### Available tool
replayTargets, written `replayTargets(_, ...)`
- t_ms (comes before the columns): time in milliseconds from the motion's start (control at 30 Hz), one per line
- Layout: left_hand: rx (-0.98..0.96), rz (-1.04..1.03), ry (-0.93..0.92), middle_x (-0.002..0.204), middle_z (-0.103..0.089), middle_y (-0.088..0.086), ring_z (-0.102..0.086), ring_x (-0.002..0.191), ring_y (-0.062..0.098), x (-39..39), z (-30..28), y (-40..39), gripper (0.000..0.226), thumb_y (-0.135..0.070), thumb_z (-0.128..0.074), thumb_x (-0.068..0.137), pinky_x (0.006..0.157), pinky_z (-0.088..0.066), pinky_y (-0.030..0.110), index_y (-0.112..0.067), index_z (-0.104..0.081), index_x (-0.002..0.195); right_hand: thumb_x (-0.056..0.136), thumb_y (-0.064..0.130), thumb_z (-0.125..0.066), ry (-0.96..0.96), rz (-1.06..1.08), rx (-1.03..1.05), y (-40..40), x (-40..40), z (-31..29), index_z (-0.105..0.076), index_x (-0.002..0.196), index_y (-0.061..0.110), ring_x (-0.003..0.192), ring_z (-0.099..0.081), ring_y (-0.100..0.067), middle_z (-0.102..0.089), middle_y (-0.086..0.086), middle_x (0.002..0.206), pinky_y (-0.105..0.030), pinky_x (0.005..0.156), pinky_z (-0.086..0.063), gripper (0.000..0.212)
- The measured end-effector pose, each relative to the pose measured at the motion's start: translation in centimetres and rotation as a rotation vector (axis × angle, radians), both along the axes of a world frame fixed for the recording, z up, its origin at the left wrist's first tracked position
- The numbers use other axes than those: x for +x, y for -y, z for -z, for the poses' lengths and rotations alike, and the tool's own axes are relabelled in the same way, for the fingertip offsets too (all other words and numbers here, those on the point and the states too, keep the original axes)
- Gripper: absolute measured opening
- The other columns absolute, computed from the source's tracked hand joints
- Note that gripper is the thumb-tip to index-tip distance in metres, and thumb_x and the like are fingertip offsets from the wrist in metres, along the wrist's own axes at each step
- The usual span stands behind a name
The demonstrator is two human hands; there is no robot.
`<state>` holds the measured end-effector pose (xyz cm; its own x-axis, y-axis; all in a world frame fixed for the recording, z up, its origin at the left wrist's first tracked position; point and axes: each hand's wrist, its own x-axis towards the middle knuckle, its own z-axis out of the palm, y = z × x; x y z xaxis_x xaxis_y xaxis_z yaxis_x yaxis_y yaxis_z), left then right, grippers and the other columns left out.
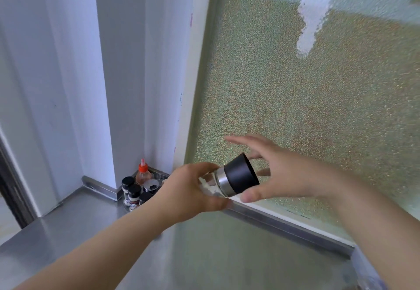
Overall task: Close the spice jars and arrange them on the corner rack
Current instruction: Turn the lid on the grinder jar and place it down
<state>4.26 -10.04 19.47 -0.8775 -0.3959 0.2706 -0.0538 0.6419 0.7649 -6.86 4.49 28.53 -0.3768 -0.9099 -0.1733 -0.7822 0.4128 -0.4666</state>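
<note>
The corner rack is mostly hidden: only a strip of its metal edge shows behind the small spice jars clustered in the corner, and the left hand covers its right part. Labels on those jars are too small to read. A red-capped bottle stands upright at the back of the cluster. The glass body of the held jar is largely covered by the left hand's curled fingers, so its contents cannot be made out; the jar lies tilted, its black lid pointing up and right. The right hand is blurred, fingers spread and relaxed around the lid, thumb below it; whether it touches the lid cannot be told. Both forearms reach in over the steel counter, beside the frosted window.
</note>
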Motion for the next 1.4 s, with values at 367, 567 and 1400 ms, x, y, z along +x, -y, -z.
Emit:
replayTargets(367, -0.232, -0.036, -0.082, 0.079, -0.053, -0.021, -0.047, 0.082, 0.007, 0.1, 0.6, -0.5, 0.058, -0.047, -0.08, 0.051, 0.068, -0.04, 0.02, -0.035, -0.059, 0.104, 0.071, 0.06, -0.065, 0.23, 0.351, 0.005, 2.0, 0.1, 1.2, -0.065, 0.099, 0.018, 0.085, -0.064, -0.018, -0.068, -0.004, 0.096, -0.034, 0.078, -0.053, 0.05)
replayTargets(567, 0.071, -0.002, -0.076, 0.073, -0.058, -0.016, -0.054, 0.067, -0.001, 0.7, 0.5, -0.4, 0.046, -0.036, -0.085, 0.053, 0.063, -0.045, 0.015, -0.044, -0.058, 0.089, 0.064, 0.038, -0.078, -0.231, -0.086, -0.067, 0.6, 1.4, -0.1, -0.052, 0.111, 0.046, 0.097, -0.052, 0.007, -0.054, 0.026, 0.108, -0.012, 0.08, -0.043, 0.054)
replayTargets(1400, -0.02, -0.048, -0.042, 0.086, -0.052, -0.022, -0.056, 0.086, 0.004, 0.0, 0.0, -0.6, 0.063, -0.041, -0.084, 0.053, 0.078, -0.047, 0.024, -0.035, -0.057, 0.109, 0.069, 0.035, -0.077, -0.129, -0.019, -0.075, 0.2, 0.6, 0.4, -0.043, 0.123, 0.048, 0.103, -0.05, 0.005, -0.048, 0.026, 0.117, -0.012, 0.085, -0.041, 0.066)
